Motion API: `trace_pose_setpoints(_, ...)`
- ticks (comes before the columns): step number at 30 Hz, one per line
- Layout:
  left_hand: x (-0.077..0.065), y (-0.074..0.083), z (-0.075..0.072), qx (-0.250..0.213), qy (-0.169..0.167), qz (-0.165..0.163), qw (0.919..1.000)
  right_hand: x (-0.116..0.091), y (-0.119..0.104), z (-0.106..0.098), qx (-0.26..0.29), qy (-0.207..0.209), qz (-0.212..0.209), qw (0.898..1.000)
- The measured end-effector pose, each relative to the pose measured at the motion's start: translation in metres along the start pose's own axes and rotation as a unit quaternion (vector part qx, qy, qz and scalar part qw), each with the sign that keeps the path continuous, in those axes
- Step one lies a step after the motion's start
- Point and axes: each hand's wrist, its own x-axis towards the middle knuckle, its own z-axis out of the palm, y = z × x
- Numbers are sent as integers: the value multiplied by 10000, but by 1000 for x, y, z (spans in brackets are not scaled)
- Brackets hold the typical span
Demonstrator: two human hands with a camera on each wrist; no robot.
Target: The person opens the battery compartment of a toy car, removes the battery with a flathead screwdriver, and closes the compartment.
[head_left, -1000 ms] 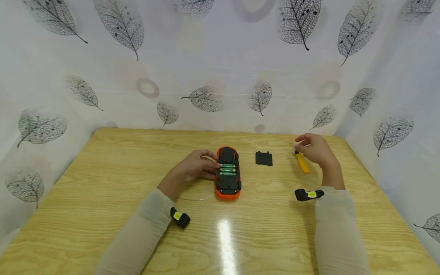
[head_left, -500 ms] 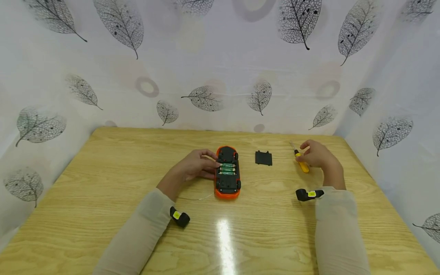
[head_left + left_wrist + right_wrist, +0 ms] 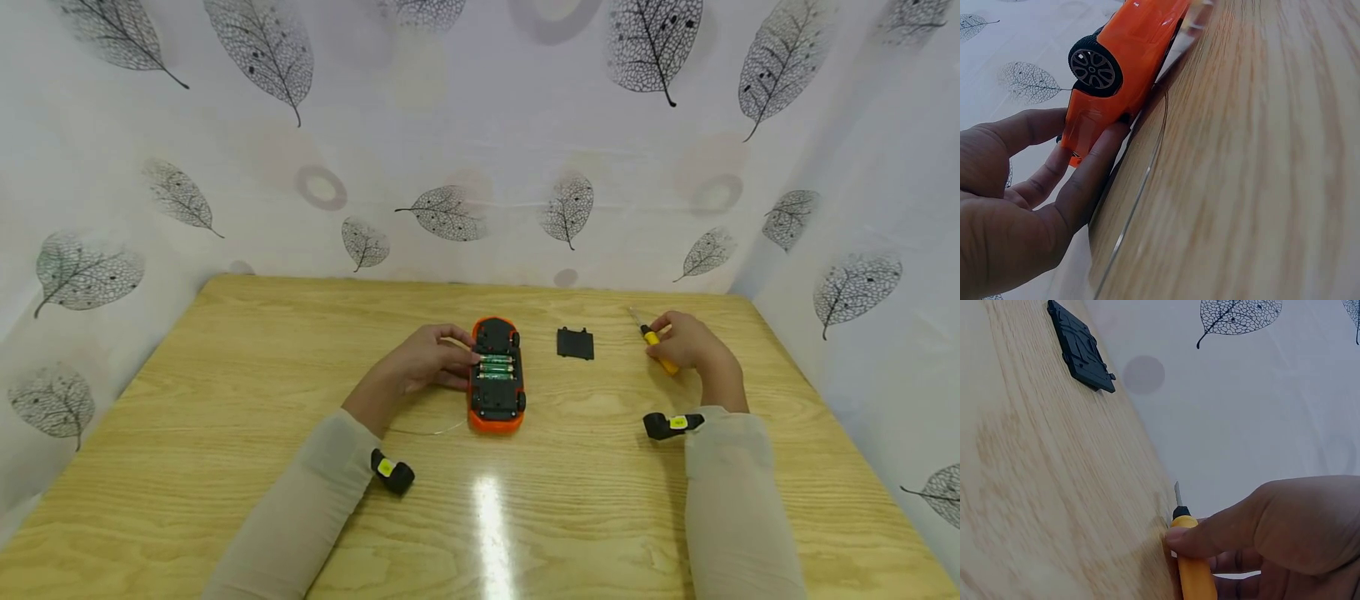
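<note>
An orange toy car (image 3: 497, 426) lies upside down on the table, its black underside facing up. Several green batteries (image 3: 497, 367) sit side by side in its uncovered battery compartment. My left hand (image 3: 431, 358) holds the car by its left side; the left wrist view shows those fingers against the orange body (image 3: 1147, 47) behind a wheel (image 3: 1093, 69). Over to the right, my right hand (image 3: 688, 343) grips a screwdriver (image 3: 1197, 578) by its yellow handle, thumb along the near side. The screwdriver's metal tip points away toward the back of the table.
A black battery cover (image 3: 575, 343) rests on the wooden table (image 3: 585, 517) between the car and the screwdriver. A thin pale strand (image 3: 1147, 169) runs along the tabletop by the car. Leaf-patterned cloth (image 3: 480, 125) hangs behind the table and at its sides.
My right hand has drawn back from the screwdriver's shaft to its yellow handle and now grips it. The left hand and the car have stayed in place.
</note>
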Motion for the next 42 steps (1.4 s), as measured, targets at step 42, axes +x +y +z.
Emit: trace_pose_setpoints(42, 1, -1, 3, 208, 161, 45, 9996, 3, -79, 15, 667, -586, -1653, 9822)
